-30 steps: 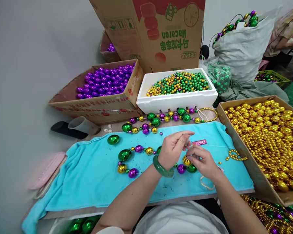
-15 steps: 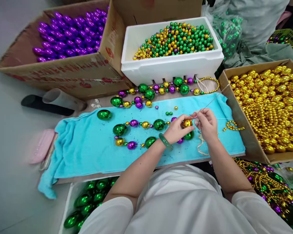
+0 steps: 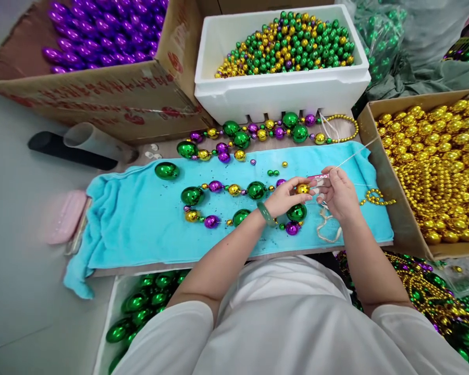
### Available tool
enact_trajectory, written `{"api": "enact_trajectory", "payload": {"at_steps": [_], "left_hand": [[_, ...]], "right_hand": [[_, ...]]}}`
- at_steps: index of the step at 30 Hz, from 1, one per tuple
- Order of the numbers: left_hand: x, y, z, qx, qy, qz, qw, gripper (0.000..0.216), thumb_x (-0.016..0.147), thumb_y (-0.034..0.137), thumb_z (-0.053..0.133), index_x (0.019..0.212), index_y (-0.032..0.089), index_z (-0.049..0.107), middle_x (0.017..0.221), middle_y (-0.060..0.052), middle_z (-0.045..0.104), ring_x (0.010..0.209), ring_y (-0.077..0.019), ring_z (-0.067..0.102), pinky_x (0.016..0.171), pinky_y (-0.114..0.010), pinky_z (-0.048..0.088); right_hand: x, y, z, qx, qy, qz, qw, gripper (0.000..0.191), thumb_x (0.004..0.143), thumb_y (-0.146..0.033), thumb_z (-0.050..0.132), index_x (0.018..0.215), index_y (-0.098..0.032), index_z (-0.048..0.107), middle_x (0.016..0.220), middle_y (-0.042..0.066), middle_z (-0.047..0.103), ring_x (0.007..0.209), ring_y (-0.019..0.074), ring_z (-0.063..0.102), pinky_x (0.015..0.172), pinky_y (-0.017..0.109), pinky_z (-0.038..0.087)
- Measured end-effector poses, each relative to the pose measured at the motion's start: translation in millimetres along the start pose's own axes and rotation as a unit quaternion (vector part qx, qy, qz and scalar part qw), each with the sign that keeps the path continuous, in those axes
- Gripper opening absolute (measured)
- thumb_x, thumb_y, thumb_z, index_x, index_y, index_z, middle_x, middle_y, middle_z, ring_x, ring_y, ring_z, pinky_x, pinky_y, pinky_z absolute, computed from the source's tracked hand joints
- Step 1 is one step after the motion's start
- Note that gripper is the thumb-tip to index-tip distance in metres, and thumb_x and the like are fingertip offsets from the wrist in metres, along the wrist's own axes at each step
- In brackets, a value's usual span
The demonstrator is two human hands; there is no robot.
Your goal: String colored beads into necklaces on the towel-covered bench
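My left hand (image 3: 284, 199), with a green bangle (image 3: 266, 213) at the wrist, is closed around a shiny gold bead (image 3: 303, 188) on a bead strand. My right hand (image 3: 339, 192) is closed on a slim pink tool (image 3: 319, 177) whose kind I cannot make out; it points toward the left fingertips. A thin white string (image 3: 354, 155) runs from the right hand toward the gold box. The strand of green (image 3: 255, 190), purple and gold beads loops leftward over a blue towel (image 3: 133, 224). A pale cord (image 3: 328, 237) lies below the right hand.
A finished-looking bead strand (image 3: 241, 139) lies along the towel's back edge. Behind stand a box of purple beads (image 3: 133, 99) and a white foam box (image 3: 277, 96). A gold-bead box (image 3: 402, 203) borders the right. Loose beads (image 3: 272, 173) and a large green bead (image 3: 167, 171) rest on the towel.
The view has shifted slightly. My hands have moved a little apart, and the pink tool shows more clearly between them. My right fingers have opened out somewhat around it.
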State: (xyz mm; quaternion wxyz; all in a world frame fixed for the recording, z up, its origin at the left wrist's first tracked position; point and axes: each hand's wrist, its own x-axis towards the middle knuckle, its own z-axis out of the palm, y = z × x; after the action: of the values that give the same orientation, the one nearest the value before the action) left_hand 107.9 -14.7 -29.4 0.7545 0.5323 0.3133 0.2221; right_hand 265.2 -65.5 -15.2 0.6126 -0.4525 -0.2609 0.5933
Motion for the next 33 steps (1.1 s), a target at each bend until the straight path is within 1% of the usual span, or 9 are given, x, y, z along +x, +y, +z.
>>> {"api": "enact_trajectory", "payload": {"at_steps": [4,8,12,15,17,20,24,28,33], "left_hand": [[-5,-6,-3,0.065,-0.022,0.004,0.998,0.069,0.069,0.038,0.075,0.129,0.017,0.048,0.117,-0.012,0.061,0.103,-0.0229,0.06,0.091,-0.039,0.047],[-14,-20,4,0.228,0.019,-0.008,0.974,0.101,0.059,0.037,0.082,0.143,0.016,0.03,0.114,-0.013,0.06,0.109,-0.0271,0.057,0.098,-0.045,0.042],[-26,-26,22,0.333,0.055,-0.015,0.941,0.1,0.067,0.04,0.076,0.146,0.011,0.023,0.119,-0.017,0.058,0.112,-0.0294,0.055,0.099,-0.046,0.041],[-37,-29,33,0.433,0.086,0.007,0.897,0.093,0.073,0.048,0.069,0.145,0.01,0.023,0.127,-0.02,0.054,0.119,-0.0321,0.05,0.101,-0.047,0.039],[-46,-33,37,0.514,0.098,0.018,0.852,0.086,0.078,0.05,0.063,0.144,0.01,0.026,0.129,-0.02,0.053,0.118,-0.0327,0.049,0.1,-0.047,0.038],[-60,-37,36,0.625,0.092,0.011,0.775,0.064,0.086,0.041,0.055,0.139,0.013,0.035,0.116,-0.016,0.06,0.107,-0.0309,0.053,0.091,-0.045,0.04],[-75,-31,19,0.713,0.075,0.0,0.697,0.031,0.09,0.032,0.047,0.116,0.018,0.057,0.098,-0.01,0.063,0.096,-0.0282,0.056,0.084,-0.042,0.039],[-94,-22,-13,0.737,0.094,-0.003,0.669,0.027,0.09,0.034,0.047,0.105,0.018,0.062,0.094,-0.01,0.064,0.09,-0.0268,0.059,0.082,-0.041,0.038],[-124,-14,-50,0.762,0.125,-0.02,0.635,0.028,0.09,0.035,0.047,0.105,0.017,0.063,0.095,-0.009,0.064,0.089,-0.0262,0.06,0.085,-0.042,0.038]], "right_hand": [[1,-5,-2,0.02,0.007,0.0,1.0,0.031,0.082,-0.043,0.063,0.103,-0.023,0.052,0.063,-0.004,0.061,0.053,0.0099,0.059,0.044,0.018,0.046],[3,-11,-5,0.029,0.031,-0.024,0.999,0.029,0.077,-0.031,0.067,0.102,-0.021,0.054,0.062,-0.005,0.056,0.053,0.0081,0.053,0.043,0.017,0.042],[4,-16,-9,0.032,0.046,-0.044,0.997,0.026,0.077,-0.032,0.067,0.096,-0.02,0.055,0.06,-0.006,0.051,0.051,0.0072,0.049,0.04,0.016,0.036],[5,-18,-14,0.04,0.077,-0.056,0.995,0.025,0.076,-0.033,0.067,0.093,-0.02,0.053,0.06,-0.006,0.048,0.051,0.0067,0.048,0.038,0.016,0.034],[6,-19,-19,0.048,0.101,-0.062,0.992,0.026,0.075,-0.034,0.068,0.09,-0.02,0.053,0.06,-0.007,0.046,0.049,0.0062,0.047,0.037,0.016,0.033],[5,-20,-31,0.064,0.127,-0.067,0.988,0.025,0.073,-0.032,0.069,0.088,-0.02,0.053,0.059,-0.007,0.045,0.048,0.0055,0.045,0.037,0.015,0.033],[1,-23,-50,0.079,0.149,-0.072,0.983,0.026,0.071,-0.03,0.07,0.088,-0.019,0.053,0.058,-0.007,0.045,0.047,0.0052,0.045,0.036,0.014,0.031],[-2,-19,-59,0.065,0.173,-0.06,0.981,0.028,0.069,-0.03,0.072,0.087,-0.018,0.054,0.055,-0.007,0.046,0.044,0.0056,0.045,0.035,0.015,0.031],[-6,-4,-48,0.042,0.168,-0.04,0.984,0.027,0.068,-0.03,0.072,0.086,-0.018,0.057,0.054,-0.006,0.049,0.044,0.0061,0.044,0.036,0.015,0.031]]}}
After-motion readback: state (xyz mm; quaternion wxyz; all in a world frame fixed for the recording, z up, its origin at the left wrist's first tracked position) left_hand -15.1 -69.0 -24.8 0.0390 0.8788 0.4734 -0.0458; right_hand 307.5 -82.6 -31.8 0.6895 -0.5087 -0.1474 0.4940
